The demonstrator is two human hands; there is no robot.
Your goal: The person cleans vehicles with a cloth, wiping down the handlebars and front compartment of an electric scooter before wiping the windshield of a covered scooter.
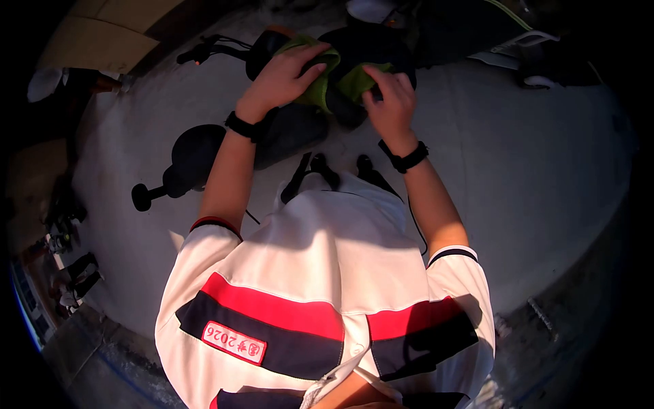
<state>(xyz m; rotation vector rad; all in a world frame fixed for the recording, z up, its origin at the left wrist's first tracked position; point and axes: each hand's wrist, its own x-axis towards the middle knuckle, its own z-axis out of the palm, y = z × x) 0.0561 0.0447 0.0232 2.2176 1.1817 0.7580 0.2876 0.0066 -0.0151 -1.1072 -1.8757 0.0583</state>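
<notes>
A green cloth (319, 92) is draped over a dark, padded-looking object (368, 51) in front of me, with folds hanging down its near side. My left hand (285, 76) lies over the cloth's left part, gripping it between thumb and fingers. At the cloth's right end, my right hand (392, 99) is closed, with thumb and forefinger pinching the fabric. Both wrists carry black bands. Below the left hand, a long dark piece of equipment (286, 136) with a rounded end rests low over the pale floor. Shadow hides most details of these dark things.
Pale floor (524, 170) surrounds my dark shoes (320, 163). A short bar with a round knob (141, 197) sticks out at left. Brown boards (95, 44) stand at upper left. A dark object with a light frame (524, 41) is at upper right. People's legs (82, 273) show at far left.
</notes>
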